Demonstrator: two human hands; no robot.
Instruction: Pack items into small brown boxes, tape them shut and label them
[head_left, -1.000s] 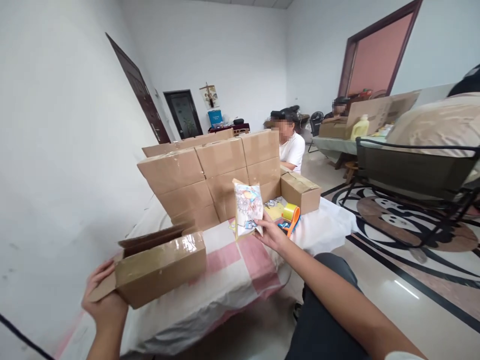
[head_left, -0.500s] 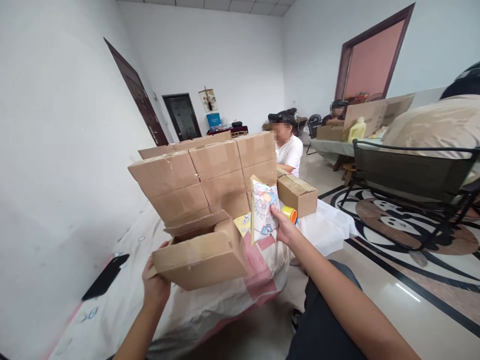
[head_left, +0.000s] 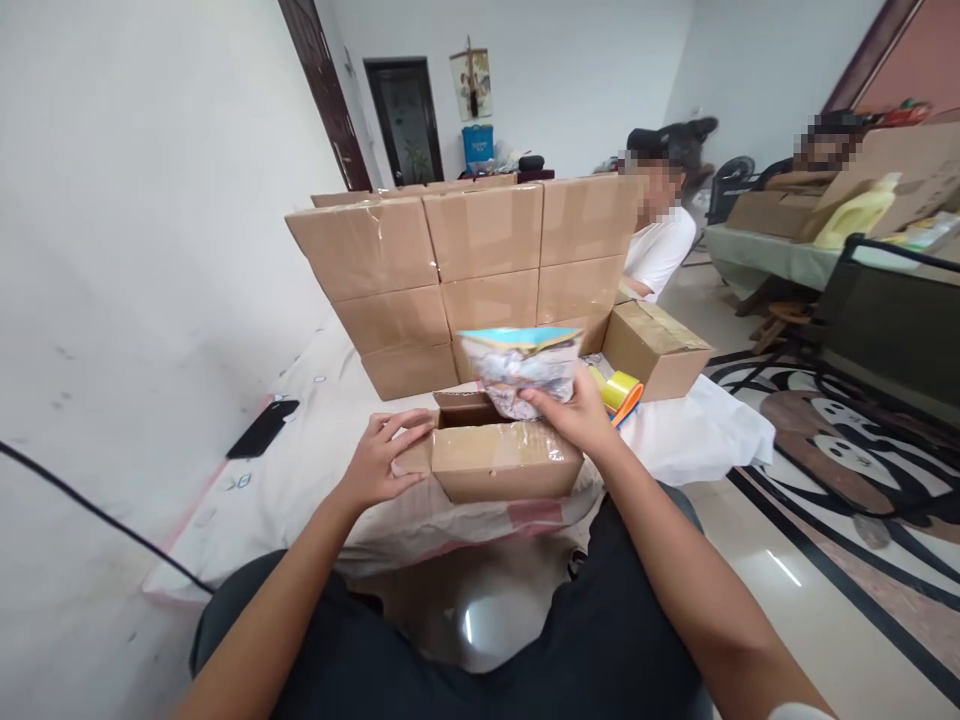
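Observation:
My left hand grips the left side flap of an open cardboard box at the table's front edge, fingers above the flap and thumb below. In my right hand is a flat printed packet, blurred by motion, with a pale patterned face and a light blue top edge. Its thumb lies across the packet's front. The packet hangs over the box's opening, whose inside is dark and mostly hidden. Close to the right hand lies a yellow and orange roll-like object.
Stacked cardboard boxes form a wall behind the open box. Another closed box stands to the right. A black phone-like slab lies on the cloth-covered table at left. A person in a white shirt sits beyond the stack.
The open box has gone from tilted in my left hand to sitting at the table edge. My right hand has brought the packet over the box and tipped it. The view has turned downward.

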